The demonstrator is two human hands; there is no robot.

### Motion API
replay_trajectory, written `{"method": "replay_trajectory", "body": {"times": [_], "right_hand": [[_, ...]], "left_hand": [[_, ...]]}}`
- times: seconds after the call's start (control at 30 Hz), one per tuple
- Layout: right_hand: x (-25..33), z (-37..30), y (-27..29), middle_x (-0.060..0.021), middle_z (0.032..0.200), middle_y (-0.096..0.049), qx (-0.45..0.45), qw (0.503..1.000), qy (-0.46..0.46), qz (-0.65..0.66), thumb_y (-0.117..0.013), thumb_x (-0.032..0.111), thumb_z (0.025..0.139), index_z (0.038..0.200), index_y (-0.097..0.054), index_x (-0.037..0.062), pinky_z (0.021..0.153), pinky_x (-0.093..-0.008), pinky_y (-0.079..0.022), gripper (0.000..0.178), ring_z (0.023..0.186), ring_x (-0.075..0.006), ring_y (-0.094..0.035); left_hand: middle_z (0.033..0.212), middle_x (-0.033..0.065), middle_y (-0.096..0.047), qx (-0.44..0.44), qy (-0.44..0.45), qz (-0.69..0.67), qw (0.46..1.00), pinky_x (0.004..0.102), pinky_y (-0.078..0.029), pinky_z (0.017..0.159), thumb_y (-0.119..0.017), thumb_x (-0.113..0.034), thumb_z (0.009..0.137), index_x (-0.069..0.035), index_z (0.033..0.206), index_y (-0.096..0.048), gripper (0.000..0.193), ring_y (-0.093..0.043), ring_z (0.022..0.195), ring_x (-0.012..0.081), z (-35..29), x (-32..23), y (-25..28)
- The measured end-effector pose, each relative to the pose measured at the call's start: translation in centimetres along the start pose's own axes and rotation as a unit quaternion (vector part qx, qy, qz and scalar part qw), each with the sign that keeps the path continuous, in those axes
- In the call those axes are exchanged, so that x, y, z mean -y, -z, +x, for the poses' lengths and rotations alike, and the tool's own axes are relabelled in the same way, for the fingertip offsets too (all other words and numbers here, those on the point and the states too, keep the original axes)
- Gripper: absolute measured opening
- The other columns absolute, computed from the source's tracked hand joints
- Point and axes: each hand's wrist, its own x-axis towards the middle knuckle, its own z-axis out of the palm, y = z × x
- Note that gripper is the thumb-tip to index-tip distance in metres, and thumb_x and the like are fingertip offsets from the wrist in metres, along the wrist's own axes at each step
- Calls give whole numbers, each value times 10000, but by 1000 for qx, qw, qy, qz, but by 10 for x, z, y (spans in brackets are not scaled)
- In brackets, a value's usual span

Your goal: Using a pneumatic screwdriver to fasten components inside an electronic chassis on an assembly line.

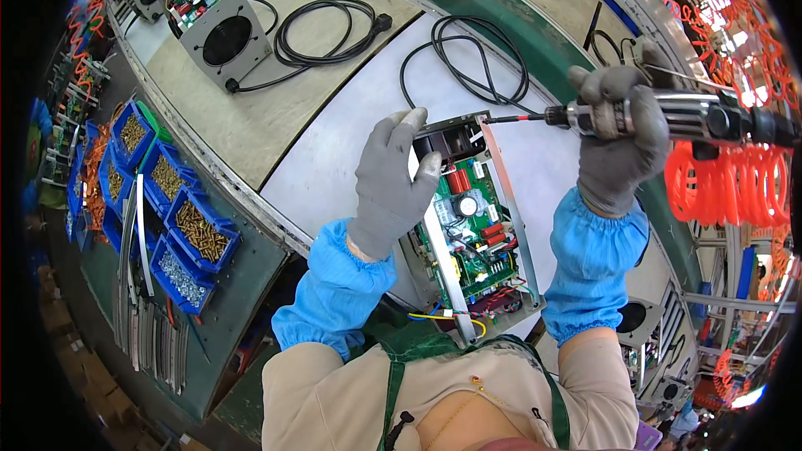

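A metal housing with a green circuit board inside lies before me, its top uncovered. My left hand, in a grey glove, grips its far left edge, with the thumb over the rim and the fingers along the far end. In my right hand, also gloved, is an air screwdriver, held sideways with the fingers wrapped round its body. The screwdriver's bit points left and meets the far right corner of the housing. Any screw at the tip is too small to make out.
Blue bins of screws stand at left, beside metal strips. A similar unit with a round fan opening and a coiled black cable sits far left. Another cable loops behind the housing. Red coiled hose hangs at right.
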Motion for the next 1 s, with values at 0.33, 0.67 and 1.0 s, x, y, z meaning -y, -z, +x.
{"method": "replay_trajectory", "body": {"times": [0.33,0.67,1.0], "right_hand": [[-11,5,-2,-69,763,-530,14,998,-26,-46,-550,197,846,1287,-444,11,796,-480,-506,490,715,-212,-560],[-40,42,8,-112,754,-589,127,984,-113,50,-564,262,840,1064,-559,-36,727,-401,-545,373,670,-220,-604],[-43,38,-13,-86,808,-589,40,987,-151,-33,-571,255,851,917,-628,-8,749,-415,-527,277,735,-197,-596]], "left_hand": [[1050,186,-553,-8,3,-17,1000,371,-471,876,-580,-85,780,3,1216,-542,446,-584,978,314,0,4,0],[1044,183,-553,-2,18,-22,1000,380,-469,878,-571,-59,750,12,1181,-551,437,-584,977,326,1,0,-3],[1021,190,-551,-4,18,-28,999,386,-472,865,-562,-49,741,21,1164,-553,429,-580,953,330,2,1,-5]]}}
